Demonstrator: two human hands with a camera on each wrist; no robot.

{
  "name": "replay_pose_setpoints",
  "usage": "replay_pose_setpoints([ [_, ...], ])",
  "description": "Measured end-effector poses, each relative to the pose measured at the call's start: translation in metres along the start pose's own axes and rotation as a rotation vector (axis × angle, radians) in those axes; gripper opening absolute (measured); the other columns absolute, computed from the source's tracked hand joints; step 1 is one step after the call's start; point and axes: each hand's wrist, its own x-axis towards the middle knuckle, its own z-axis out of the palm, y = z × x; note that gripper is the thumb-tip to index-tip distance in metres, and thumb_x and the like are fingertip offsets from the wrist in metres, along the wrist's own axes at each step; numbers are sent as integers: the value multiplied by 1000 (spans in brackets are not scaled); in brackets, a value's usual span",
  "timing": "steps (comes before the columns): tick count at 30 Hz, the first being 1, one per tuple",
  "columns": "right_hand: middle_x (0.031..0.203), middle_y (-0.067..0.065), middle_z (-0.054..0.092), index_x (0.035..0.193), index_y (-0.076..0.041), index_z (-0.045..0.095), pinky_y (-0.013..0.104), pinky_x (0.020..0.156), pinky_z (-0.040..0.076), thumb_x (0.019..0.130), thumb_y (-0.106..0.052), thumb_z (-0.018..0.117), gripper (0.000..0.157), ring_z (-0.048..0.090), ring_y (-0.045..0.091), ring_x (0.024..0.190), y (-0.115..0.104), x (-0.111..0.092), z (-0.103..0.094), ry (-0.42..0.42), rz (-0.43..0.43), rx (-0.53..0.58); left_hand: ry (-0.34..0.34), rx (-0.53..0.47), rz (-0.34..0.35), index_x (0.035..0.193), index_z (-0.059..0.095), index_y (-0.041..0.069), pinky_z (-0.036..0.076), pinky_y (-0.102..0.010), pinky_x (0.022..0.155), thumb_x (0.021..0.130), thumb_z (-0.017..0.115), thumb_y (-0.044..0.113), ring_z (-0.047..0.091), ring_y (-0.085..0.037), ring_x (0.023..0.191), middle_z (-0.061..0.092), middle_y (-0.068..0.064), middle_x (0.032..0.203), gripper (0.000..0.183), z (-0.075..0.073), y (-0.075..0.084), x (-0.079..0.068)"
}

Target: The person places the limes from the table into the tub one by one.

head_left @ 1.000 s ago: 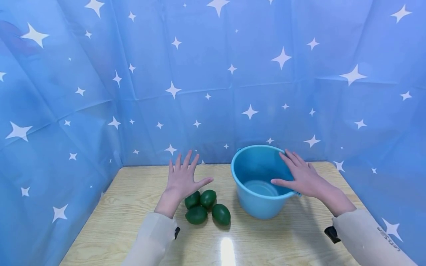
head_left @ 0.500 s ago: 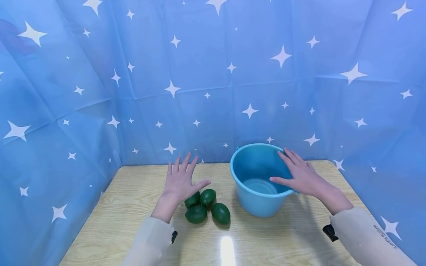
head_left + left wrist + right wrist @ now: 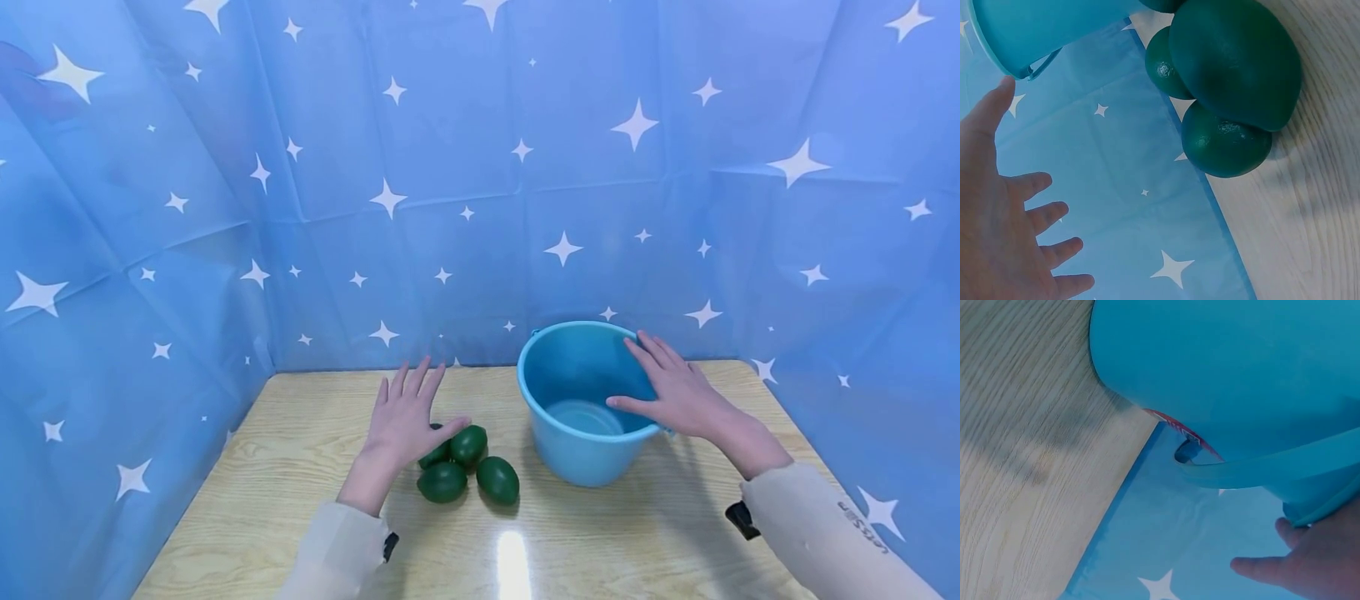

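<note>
Several dark green limes (image 3: pixel 498 481) lie in a cluster on the wooden table, left of a light blue plastic bucket (image 3: pixel 581 458). The bucket stands upright, and the part of its inside that shows holds nothing. My left hand (image 3: pixel 401 421) hovers palm down with spread fingers behind and left of the limes, its thumb overlapping one of them in the head view. My right hand (image 3: pixel 686 400) is at the bucket's right rim, fingers extended and thumb reaching over the opening. In the right wrist view the bucket's handle (image 3: pixel 1272 467) hangs down along its outer wall.
The wooden table (image 3: pixel 247 500) ends at a blue curtain (image 3: pixel 450 167) with white stars, which encloses the back and both sides. A bright light reflection (image 3: pixel 513 567) shows on the tabletop near the front.
My left hand has sunk slightly toward the table and the limes, with its fingers drawn a little closer together. The right hand, bucket and limes stay put; the head view shifts slightly.
</note>
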Motion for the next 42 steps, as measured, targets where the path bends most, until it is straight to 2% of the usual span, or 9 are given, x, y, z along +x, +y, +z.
replay_pose_setpoints([
  [12,164,27,12,159,-4,19,83,106,20,88,-61,65,102,14,54,147,3,3,0,6,-8,11,-5,-17,40,158,29,21,22,-58,124,86,55,75,24,-36,152,24,-6,166,94,1,6,-9],
  [18,164,27,13,158,-4,20,82,106,22,88,-60,65,101,15,55,147,4,3,1,14,-14,5,6,-29,72,157,32,20,27,-52,124,85,58,73,30,-35,150,31,-8,164,93,2,9,-13],
  [24,164,27,14,158,-3,20,81,107,22,88,-60,65,101,16,55,146,5,4,2,22,-20,0,10,-30,91,156,35,21,34,-51,120,85,59,73,35,-33,148,34,-6,162,92,4,12,-16],
  [28,163,28,15,158,-3,21,81,107,22,88,-59,66,100,16,55,146,5,4,3,28,-25,-1,7,-37,108,155,36,20,33,-49,121,85,60,72,37,-33,147,37,-6,161,91,6,14,-18],
  [32,163,28,15,158,-2,21,80,108,23,88,-58,66,100,17,55,146,5,4,3,32,-27,-2,9,-66,127,154,38,19,32,-49,122,84,63,69,39,-34,145,40,-7,159,90,7,17,-21],
  [42,162,29,16,157,0,23,79,109,24,88,-57,67,100,18,55,145,3,3,3,36,-32,2,-36,-147,153,154,38,20,41,-55,114,84,69,63,40,-35,144,40,-6,159,88,11,26,-27],
])
